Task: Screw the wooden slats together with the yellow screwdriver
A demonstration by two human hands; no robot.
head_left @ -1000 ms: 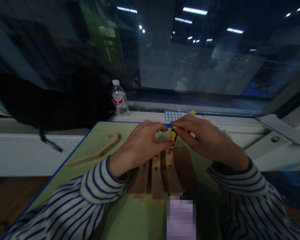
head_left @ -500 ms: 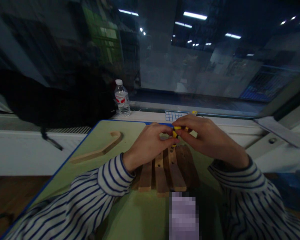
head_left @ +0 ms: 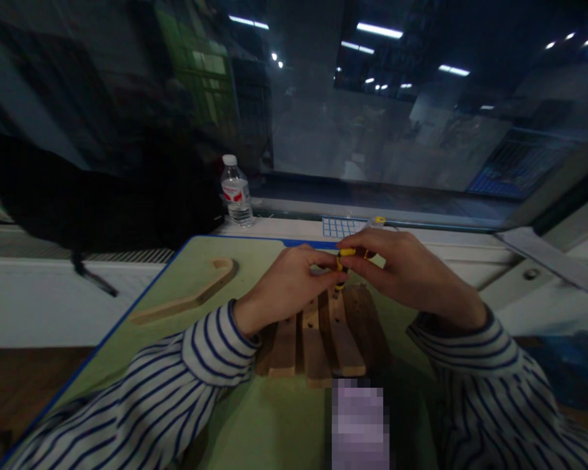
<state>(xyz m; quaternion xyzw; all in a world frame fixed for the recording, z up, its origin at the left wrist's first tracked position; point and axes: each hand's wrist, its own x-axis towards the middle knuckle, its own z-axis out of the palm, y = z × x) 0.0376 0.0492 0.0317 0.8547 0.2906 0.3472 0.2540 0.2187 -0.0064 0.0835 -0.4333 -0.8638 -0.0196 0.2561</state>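
Observation:
A small yellow and black screwdriver (head_left: 340, 266) stands roughly upright over a wooden assembly, its tip at a hole in the rightmost slat (head_left: 345, 339). My right hand (head_left: 404, 274) pinches the top of its handle between thumb and fingers. My left hand (head_left: 294, 281) is closed round the lower part from the other side. Beside that slat lie a middle slat (head_left: 316, 356) and a left slat (head_left: 283, 352), with dark holes showing in the wood. A darker brown wooden piece (head_left: 367, 320) shows under them. The far end of the assembly is hidden behind my hands.
A curved wooden stick (head_left: 191, 300) lies on the left of the green table (head_left: 255, 418). On the window sill stand a water bottle (head_left: 236, 196) and a blue-grid sheet (head_left: 340, 226). A black bag (head_left: 102, 202) rests at the left. A pixelated pale patch covers the near edge.
The left hand has shifted slightly right and closed in round the screwdriver. The right fingers have turned on its top, where more yellow shows. The view has moved a little.

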